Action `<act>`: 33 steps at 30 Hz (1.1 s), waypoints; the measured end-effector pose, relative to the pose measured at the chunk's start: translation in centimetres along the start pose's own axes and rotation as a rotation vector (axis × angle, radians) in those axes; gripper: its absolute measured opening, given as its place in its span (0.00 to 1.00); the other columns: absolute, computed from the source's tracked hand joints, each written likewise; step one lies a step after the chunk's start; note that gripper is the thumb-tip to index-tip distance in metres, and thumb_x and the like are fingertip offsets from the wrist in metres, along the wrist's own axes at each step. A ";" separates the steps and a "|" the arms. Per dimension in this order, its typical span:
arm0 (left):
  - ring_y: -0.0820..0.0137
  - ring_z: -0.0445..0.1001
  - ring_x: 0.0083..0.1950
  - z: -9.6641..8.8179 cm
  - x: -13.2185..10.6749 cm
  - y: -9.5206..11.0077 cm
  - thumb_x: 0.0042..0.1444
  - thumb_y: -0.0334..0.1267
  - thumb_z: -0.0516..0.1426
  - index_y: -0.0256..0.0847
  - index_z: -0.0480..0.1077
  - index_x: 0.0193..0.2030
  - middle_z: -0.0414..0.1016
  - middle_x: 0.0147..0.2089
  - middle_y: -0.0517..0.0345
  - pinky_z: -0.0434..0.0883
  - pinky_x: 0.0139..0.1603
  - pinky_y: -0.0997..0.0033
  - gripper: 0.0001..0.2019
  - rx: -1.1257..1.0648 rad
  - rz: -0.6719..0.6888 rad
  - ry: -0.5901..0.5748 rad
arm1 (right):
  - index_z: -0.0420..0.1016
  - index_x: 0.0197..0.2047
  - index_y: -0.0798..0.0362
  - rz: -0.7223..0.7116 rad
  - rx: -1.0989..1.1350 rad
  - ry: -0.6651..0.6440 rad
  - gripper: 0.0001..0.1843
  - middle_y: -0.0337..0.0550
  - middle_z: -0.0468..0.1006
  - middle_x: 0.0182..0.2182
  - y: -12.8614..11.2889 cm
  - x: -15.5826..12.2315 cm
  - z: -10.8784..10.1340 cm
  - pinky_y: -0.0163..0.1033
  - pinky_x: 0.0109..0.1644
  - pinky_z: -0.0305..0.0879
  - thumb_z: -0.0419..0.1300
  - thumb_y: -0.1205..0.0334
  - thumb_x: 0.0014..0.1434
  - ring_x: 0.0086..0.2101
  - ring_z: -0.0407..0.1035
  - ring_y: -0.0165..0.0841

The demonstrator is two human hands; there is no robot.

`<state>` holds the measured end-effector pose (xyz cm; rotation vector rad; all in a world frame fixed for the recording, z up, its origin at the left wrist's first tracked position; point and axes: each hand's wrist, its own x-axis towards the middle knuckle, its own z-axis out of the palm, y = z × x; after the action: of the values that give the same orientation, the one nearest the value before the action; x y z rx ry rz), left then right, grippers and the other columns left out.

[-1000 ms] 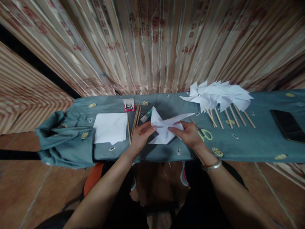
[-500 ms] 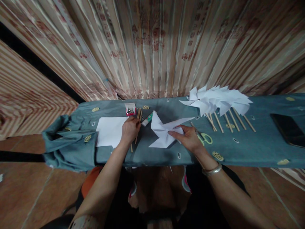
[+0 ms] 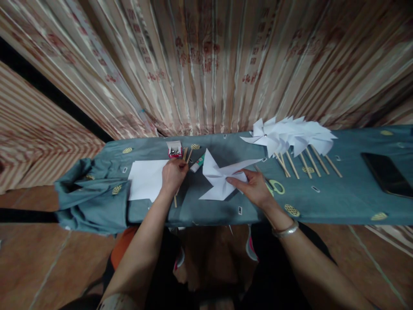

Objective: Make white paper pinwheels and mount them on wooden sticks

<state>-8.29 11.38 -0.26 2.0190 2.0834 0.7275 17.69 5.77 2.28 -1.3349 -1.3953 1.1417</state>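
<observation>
A half-folded white paper pinwheel (image 3: 218, 180) lies on the blue-grey cloth (image 3: 338, 196) in front of me. My right hand (image 3: 254, 187) pinches its right side with the fingers closed on the paper. My left hand (image 3: 173, 174) rests on a few wooden sticks (image 3: 185, 156) beside a stack of white paper sheets (image 3: 143, 184); its fingers curl down over the sticks. A small red box of pins (image 3: 174, 150) and a glue stick (image 3: 197, 164) lie just beyond that hand.
Several finished white pinwheels on sticks (image 3: 290, 137) lie at the back right. Green-handled scissors (image 3: 275, 186) sit by my right wrist. A black phone (image 3: 383, 174) lies far right. The cloth bunches at the left end (image 3: 84, 189). A striped curtain hangs behind.
My left hand let go of the pinwheel and moved left onto the wooden sticks by the paper stack. My right hand kept hold of the pinwheel.
</observation>
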 end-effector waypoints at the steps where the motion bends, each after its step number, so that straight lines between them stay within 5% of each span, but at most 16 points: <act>1: 0.66 0.76 0.39 -0.3 -0.1 0.1 0.53 0.34 0.58 0.41 0.78 0.35 0.79 0.37 0.54 0.70 0.42 0.70 0.07 -0.081 -0.019 0.032 | 0.80 0.29 0.53 -0.006 0.002 0.003 0.15 0.42 0.82 0.25 -0.1 0.0 0.0 0.38 0.29 0.69 0.68 0.50 0.45 0.25 0.73 0.35; 6: 0.69 0.76 0.36 -1.8 -1.5 1.7 0.48 0.37 0.61 0.38 0.77 0.29 0.78 0.33 0.57 0.71 0.40 0.71 0.05 -0.707 -0.056 0.154 | 0.80 0.29 0.53 -0.067 0.022 0.017 0.14 0.42 0.82 0.26 -0.9 -0.7 0.0 0.38 0.30 0.70 0.68 0.51 0.46 0.26 0.74 0.35; 9: 0.72 0.73 0.26 -2.0 -3.2 3.5 0.45 0.43 0.64 0.37 0.77 0.32 0.75 0.24 0.61 0.70 0.31 0.72 0.11 -1.153 -0.243 0.022 | 0.80 0.31 0.53 -0.121 0.003 0.011 0.11 0.41 0.83 0.26 -2.0 -1.8 0.2 0.38 0.30 0.71 0.67 0.53 0.49 0.27 0.75 0.35; 13: 0.78 0.67 0.21 -1.9 -5.1 5.7 0.36 0.41 0.70 0.36 0.77 0.31 0.73 0.21 0.63 0.64 0.24 0.78 0.15 -1.454 -0.429 -0.081 | 0.81 0.34 0.51 -0.186 -0.022 -0.058 0.08 0.40 0.83 0.29 -3.1 -3.4 0.9 0.36 0.32 0.71 0.66 0.57 0.52 0.29 0.76 0.35; 22: 0.75 0.69 0.24 -2.1 -6.8 7.7 0.28 0.38 0.72 0.34 0.77 0.27 0.74 0.23 0.59 0.65 0.24 0.78 0.17 -1.465 -0.639 -0.353 | 0.77 0.37 0.49 -0.531 -0.263 -0.048 0.08 0.40 0.81 0.35 -3.3 -4.1 1.0 0.41 0.44 0.70 0.57 0.68 0.60 0.39 0.75 0.35; 33: 0.79 0.61 0.20 -1.7 -8.1 8.2 0.35 0.38 0.69 0.37 0.67 0.15 0.64 0.16 0.64 0.62 0.24 0.77 0.14 -1.463 -0.440 -0.497 | 0.72 0.46 0.50 -0.767 -0.415 0.104 0.10 0.44 0.80 0.38 -3.5 -4.7 -0.8 0.42 0.46 0.70 0.55 0.68 0.63 0.41 0.73 0.36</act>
<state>-0.94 2.92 3.03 0.7473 0.9798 1.0237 17.99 1.11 5.86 -0.9440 -1.8912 0.2787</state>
